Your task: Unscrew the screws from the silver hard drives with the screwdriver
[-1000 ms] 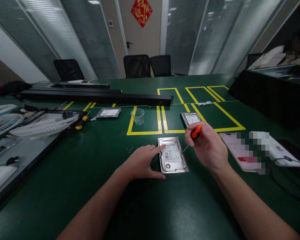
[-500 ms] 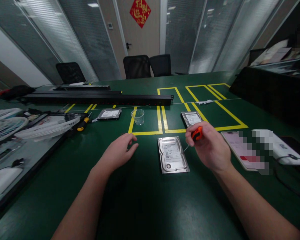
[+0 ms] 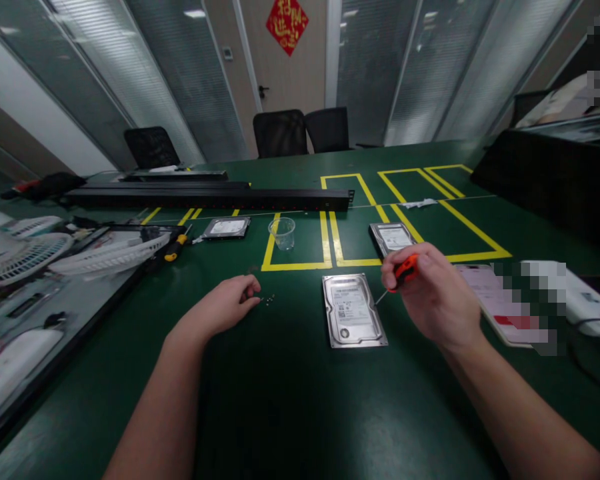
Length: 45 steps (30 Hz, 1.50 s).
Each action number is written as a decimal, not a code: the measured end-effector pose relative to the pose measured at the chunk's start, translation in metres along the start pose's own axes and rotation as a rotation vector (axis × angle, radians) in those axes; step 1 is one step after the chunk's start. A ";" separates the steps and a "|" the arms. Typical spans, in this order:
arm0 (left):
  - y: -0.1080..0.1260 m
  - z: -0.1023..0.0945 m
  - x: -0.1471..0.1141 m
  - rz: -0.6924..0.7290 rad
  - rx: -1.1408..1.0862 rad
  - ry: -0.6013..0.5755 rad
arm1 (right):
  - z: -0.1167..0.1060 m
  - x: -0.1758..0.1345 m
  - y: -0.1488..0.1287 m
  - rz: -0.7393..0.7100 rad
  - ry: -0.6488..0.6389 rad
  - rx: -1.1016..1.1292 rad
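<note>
In my right hand [image 3: 437, 303] is an orange-and-black screwdriver [image 3: 406, 272], its thin shaft slanting down to the right edge of a silver hard drive [image 3: 353, 310]. The drive lies label up on the green table, in front of me. To its left, my left hand [image 3: 230, 303] rests low over the table with fingers curled and thumb close to the index finger. Whatever may be between those fingertips is too small to make out. Right beside them lie several tiny screws [image 3: 269, 301].
A clear plastic cup [image 3: 283, 235] stands behind the screws. Two more hard drives, one at left [image 3: 227, 228] and one behind my right hand [image 3: 390, 237], lie farther back. A yellow-and-black screwdriver [image 3: 176, 247], white fan grilles [image 3: 110, 257], a phone [image 3: 495, 300] and long black bars [image 3: 205, 198] surround.
My left hand has shifted left and its fingers have curled in, uncovering the tiny screws. My right hand keeps the screwdriver at the drive's edge. The whole view has shifted slightly.
</note>
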State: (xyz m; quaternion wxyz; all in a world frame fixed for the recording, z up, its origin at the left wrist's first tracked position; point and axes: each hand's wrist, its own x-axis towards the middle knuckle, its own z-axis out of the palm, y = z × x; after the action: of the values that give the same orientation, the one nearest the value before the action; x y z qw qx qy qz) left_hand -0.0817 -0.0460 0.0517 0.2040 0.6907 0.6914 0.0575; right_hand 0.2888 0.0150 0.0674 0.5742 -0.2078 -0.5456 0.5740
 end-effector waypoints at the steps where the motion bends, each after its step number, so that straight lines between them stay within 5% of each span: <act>1: 0.001 0.000 0.000 0.002 -0.002 -0.005 | 0.000 0.000 0.000 -0.006 0.002 -0.001; 18: 0.007 0.009 0.007 0.027 -0.017 0.008 | 0.003 -0.003 0.001 -0.004 -0.033 -0.055; 24: 0.004 0.006 0.005 0.073 0.002 0.118 | 0.003 -0.004 0.004 -0.016 -0.052 -0.049; 30: 0.043 0.006 -0.001 0.197 -0.142 0.216 | 0.002 -0.004 0.006 -0.013 -0.031 -0.098; 37: 0.099 0.043 -0.004 0.450 -0.345 0.009 | 0.003 -0.004 0.004 -0.025 -0.035 -0.067; 45: 0.102 0.053 0.000 0.537 -0.426 -0.017 | 0.005 -0.002 0.000 0.020 -0.022 0.006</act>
State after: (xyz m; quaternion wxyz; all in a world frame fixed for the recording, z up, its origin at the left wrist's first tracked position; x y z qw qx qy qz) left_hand 0.0322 -0.0527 0.0397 0.3271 0.7903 0.4557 0.2466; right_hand 0.2850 0.0111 0.0687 0.5629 -0.2053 -0.5479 0.5837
